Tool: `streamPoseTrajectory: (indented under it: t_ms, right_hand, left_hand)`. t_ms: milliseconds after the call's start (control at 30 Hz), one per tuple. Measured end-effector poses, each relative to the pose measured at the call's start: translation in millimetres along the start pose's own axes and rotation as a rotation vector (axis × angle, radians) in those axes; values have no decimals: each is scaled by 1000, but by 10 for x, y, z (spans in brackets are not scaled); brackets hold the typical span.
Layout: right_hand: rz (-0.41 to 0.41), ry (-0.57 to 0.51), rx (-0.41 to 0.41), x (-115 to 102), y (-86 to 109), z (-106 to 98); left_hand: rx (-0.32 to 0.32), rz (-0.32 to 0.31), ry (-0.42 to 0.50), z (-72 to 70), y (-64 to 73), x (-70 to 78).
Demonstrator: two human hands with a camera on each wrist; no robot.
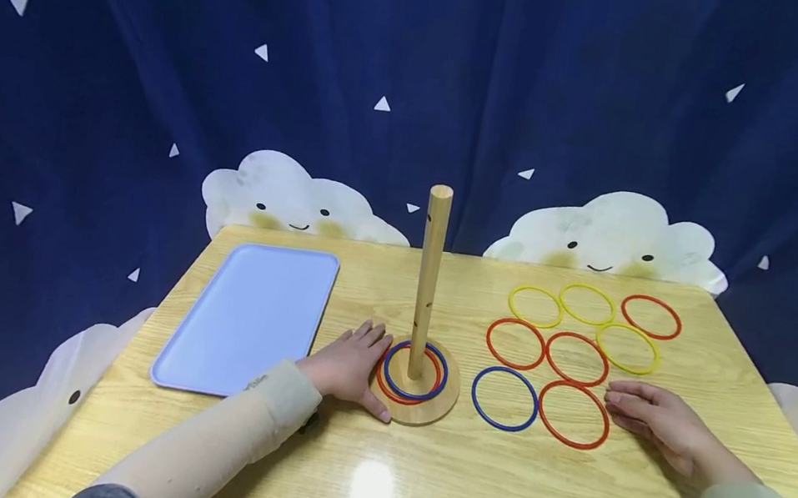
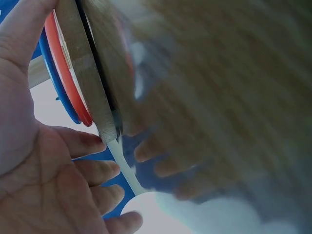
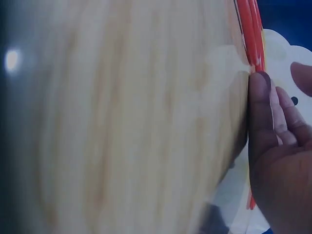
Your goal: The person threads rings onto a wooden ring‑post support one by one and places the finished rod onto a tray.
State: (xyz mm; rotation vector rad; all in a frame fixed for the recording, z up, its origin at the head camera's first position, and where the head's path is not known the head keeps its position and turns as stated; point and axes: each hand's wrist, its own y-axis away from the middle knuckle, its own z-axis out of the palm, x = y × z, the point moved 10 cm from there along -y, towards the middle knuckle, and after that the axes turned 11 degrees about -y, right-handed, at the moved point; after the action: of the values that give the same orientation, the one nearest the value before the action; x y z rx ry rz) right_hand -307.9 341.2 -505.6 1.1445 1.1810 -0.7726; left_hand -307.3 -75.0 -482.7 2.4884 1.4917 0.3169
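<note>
A wooden post [image 1: 429,278] stands upright on a round wooden base [image 1: 444,411]. Around its foot lie a blue ring [image 1: 387,365] and a red ring [image 1: 378,388], one over the other. My left hand [image 1: 350,365] touches the left edge of that base, thumb and fingers spread; the left wrist view shows the base rim [image 2: 90,73] between thumb and index finger. My right hand [image 1: 663,427] rests low at the table's right side, fingers loosely extended and holding nothing. Just left of its fingertips lies a red ring [image 1: 540,423], with a blue ring [image 1: 473,398] beside it.
Farther back on the wooden table [image 1: 473,494] lie several more red and yellow rings, among them a yellow ring [image 1: 511,302] and a red ring [image 1: 678,324]. A light blue tray [image 1: 254,314] sits at the left. A dark blue curtain [image 1: 397,30] hangs behind.
</note>
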Motion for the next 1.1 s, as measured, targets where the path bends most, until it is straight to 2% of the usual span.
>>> streamPoseTrajectory:
  t_ms: [100, 233, 433, 600, 733, 867, 1100]
  right_hand:
    - [9, 89, 22, -27, 14, 37]
    - [8, 268, 51, -115, 17, 106]
    - [-33, 588, 130, -255, -8, 147]
    - [-66, 747, 144, -301, -36, 200]
    - [-90, 781, 132, -311, -25, 244]
    - [-109, 771, 121, -304, 17, 249]
    - [-77, 650, 35, -258, 54, 257]
  left_hand:
    - [-11, 4, 11, 1, -4, 12]
    - [-9, 6, 7, -11, -2, 24]
    - [23, 9, -74, -45, -8, 40]
    - [36, 12, -104, -48, -14, 55]
    - [33, 22, -89, -50, -5, 65]
    - [21, 42, -64, -41, -2, 73]
    - [46, 59, -150, -69, -9, 70]
